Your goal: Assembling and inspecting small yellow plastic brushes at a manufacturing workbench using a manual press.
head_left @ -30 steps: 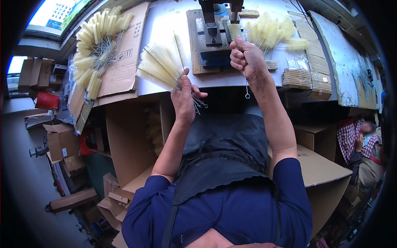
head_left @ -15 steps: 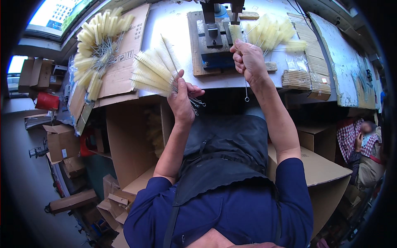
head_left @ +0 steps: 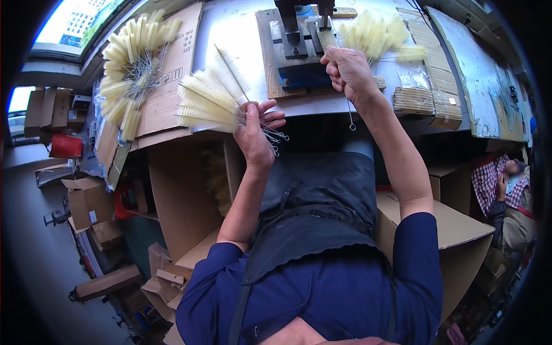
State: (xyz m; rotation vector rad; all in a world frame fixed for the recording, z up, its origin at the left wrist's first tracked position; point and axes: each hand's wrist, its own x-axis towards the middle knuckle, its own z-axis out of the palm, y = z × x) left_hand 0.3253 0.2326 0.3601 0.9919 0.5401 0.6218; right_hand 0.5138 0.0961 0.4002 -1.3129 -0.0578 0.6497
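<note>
My left hand (head_left: 256, 129) is closed round the wire stems of several pale yellow bottle brushes (head_left: 208, 102); their bristles fan out up and to the left, and looped wire ends stick out below the fingers. My right hand (head_left: 351, 75) grips one bottle brush (head_left: 350, 109) by its wire, with its ring end hanging below the fist. The bristle end of that brush reaches up beside the jaw of a dark metal press (head_left: 295, 47), partly hidden by the fingers. The press stands on a wooden board (head_left: 268, 63) on the bench.
A round heap of bottle brushes (head_left: 119, 77) lies on cardboard (head_left: 172, 98) at the left. Behind my right hand is another pile of brushes (head_left: 376, 34). Flattened cardboard (head_left: 440, 86) lies at the right of the bench. Open cartons (head_left: 178, 195) stand below; another person (head_left: 509, 201) sits at far right.
My right hand has shifted slightly right and down, and the brush's ring end has swung right. The fingers of my left hand have spread a little, still holding the bunch.
</note>
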